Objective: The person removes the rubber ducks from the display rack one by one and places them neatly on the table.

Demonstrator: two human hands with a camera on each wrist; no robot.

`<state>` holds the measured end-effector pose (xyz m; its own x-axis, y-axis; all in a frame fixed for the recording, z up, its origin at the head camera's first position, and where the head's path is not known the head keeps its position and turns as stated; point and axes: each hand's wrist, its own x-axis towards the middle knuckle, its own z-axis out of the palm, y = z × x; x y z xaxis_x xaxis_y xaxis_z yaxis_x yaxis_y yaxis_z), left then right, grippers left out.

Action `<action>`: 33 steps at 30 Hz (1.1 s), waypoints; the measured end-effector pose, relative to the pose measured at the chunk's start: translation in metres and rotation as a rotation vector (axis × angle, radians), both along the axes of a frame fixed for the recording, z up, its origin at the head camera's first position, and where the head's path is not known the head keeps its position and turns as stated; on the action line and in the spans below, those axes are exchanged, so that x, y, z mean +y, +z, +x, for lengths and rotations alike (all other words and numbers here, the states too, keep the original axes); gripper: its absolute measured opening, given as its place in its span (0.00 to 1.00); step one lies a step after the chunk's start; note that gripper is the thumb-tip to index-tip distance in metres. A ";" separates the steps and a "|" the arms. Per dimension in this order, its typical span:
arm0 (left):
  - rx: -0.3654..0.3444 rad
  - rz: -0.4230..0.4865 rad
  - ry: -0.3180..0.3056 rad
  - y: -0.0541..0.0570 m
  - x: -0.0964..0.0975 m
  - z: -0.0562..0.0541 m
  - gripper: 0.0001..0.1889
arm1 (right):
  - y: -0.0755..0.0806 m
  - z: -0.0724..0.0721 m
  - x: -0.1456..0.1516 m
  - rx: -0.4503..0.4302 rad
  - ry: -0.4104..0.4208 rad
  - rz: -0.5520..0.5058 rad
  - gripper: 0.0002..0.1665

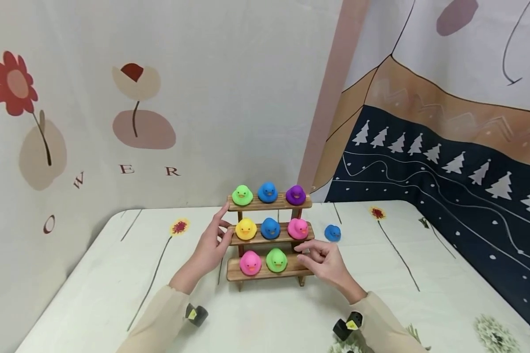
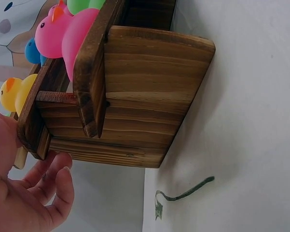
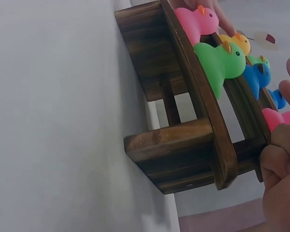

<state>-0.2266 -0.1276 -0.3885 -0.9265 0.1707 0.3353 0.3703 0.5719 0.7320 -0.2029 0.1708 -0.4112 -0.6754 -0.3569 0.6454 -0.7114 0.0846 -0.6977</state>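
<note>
Wooden shelf [image 1: 265,241] is stood on the table [image 1: 269,318] btwn both hands, ducks [image 1: 276,260] on every tier. Mid tier's left end is gripped by L hand [image 1: 211,243]; R thumb/index tips are slightly apart, R hand's [image 1: 324,262] grip can't be told. Shelf should be kept level, ducks unbumped. Fingers behind tier are shown by L wrist cam; loose blue duck [image 1: 332,233] by head cam only.

Brown and wood-grained on the shelf stand [image 1: 269,276]. Green, blue, purple, yellow and pink among the ducks [image 1: 270,229]. White and flower-printed over the tablecloth [image 1: 269,318].
</note>
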 end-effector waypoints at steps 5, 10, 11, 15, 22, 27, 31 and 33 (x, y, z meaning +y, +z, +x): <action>0.010 0.013 -0.004 -0.002 0.001 0.001 0.35 | -0.003 0.001 -0.004 -0.032 0.023 0.038 0.11; 0.007 0.002 -0.004 -0.003 0.000 0.002 0.35 | -0.006 0.003 -0.009 -0.034 0.030 0.061 0.13; 0.008 0.000 -0.004 -0.003 0.000 0.001 0.35 | -0.007 0.003 -0.009 -0.030 0.031 0.063 0.13; 0.017 -0.004 -0.004 -0.003 -0.001 0.001 0.35 | -0.008 0.003 -0.012 -0.035 0.025 0.080 0.14; 0.006 -0.010 -0.007 -0.002 0.000 -0.002 0.36 | 0.001 0.011 -0.017 -0.043 0.009 0.115 0.16; 0.012 -0.010 -0.004 -0.002 -0.001 -0.002 0.36 | 0.018 0.021 -0.024 -0.067 0.019 0.121 0.16; 0.017 -0.008 -0.005 -0.002 -0.001 -0.002 0.35 | 0.021 0.024 -0.026 -0.132 -0.003 0.136 0.16; 0.012 -0.008 -0.010 -0.002 -0.001 -0.002 0.36 | 0.020 0.024 -0.026 -0.161 -0.014 0.141 0.17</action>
<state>-0.2288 -0.1288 -0.3908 -0.9207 0.1824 0.3449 0.3846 0.5737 0.7232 -0.1786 0.1448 -0.3909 -0.7714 -0.4256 0.4732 -0.5898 0.1988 -0.7827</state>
